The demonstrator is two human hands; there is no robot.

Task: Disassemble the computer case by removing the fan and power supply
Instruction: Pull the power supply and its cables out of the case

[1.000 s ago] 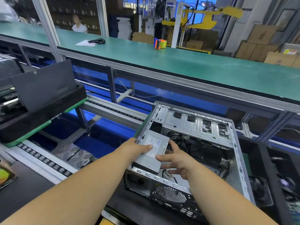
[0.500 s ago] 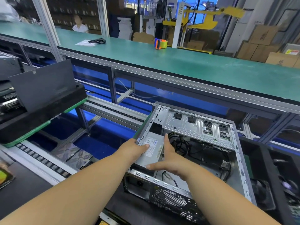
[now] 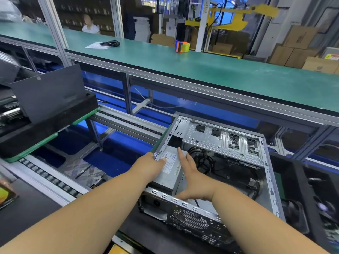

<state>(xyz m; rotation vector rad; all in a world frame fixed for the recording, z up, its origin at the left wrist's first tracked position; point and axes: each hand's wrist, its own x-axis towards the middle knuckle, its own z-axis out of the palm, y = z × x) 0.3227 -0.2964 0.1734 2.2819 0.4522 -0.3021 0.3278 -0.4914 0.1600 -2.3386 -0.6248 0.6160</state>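
- Two hands on the power supply (image 3: 171,168), which sits in the near-left corner of the open computer case (image 3: 269,173).
- Left hand (image 3: 148,166): grip closed on the supply's left side w/ thumb on the label face; fingers hidden behind the case's left rail, so can't tell how far they wrap.
- Right hand (image 3: 195,180): grip open, fingers straight and flat vs. the supply's right side, thumb spread low near the rear panel.
- Supply is tight vs. the left rail and touches the perforated rear panel at its near end; drive cage (image 3: 222,142) is just beyond its far end.
- Black cables (image 3: 203,160) are bunched just right of the right hand, inside the case.
- Open room: case floor to the right of the cables, and above the case top.
- Green worktop (image 3: 220,70) runs behind; tape roll (image 3: 182,46) on it, well apart.
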